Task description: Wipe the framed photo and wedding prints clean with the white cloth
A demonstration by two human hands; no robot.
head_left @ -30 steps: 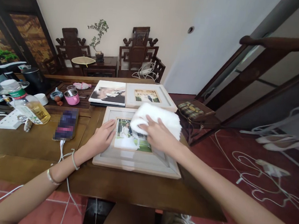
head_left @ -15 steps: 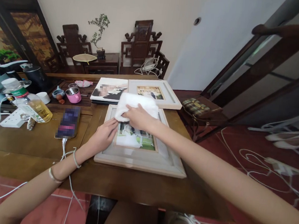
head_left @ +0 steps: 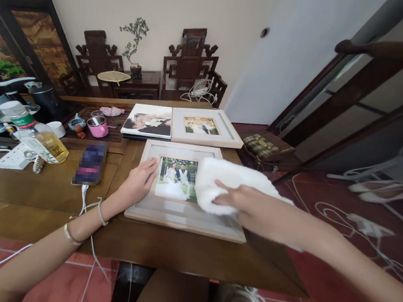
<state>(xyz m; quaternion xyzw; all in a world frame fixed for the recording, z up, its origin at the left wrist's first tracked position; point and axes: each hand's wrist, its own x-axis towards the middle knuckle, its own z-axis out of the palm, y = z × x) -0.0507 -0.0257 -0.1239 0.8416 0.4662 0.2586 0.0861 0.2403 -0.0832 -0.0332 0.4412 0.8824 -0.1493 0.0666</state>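
A pale wooden picture frame [head_left: 180, 221] lies flat on the brown table, with a photo [head_left: 175, 179] of two people in wedding clothes inside it. My left hand [head_left: 140, 181] rests flat on the frame's left side, fingers stretched out and holding nothing. In my right hand [head_left: 244, 200] is a fluffy white cloth [head_left: 216, 178], held over the right part of the frame. The cloth covers the photo's right edge and hangs out past the frame's right side.
Behind lie a second framed photo [head_left: 225, 125] and a photo album [head_left: 147, 119]. To the left are a phone [head_left: 91, 162] on a cable, a bottle [head_left: 45, 141], a power strip [head_left: 15, 154] and a pink cup [head_left: 98, 127]. A plaid bag [head_left: 261, 146] sits beyond the table's right edge.
My right hand has swept the cloth from the frame's upper part to its right side, uncovering most of the photo. My left hand stays on the frame's left side.
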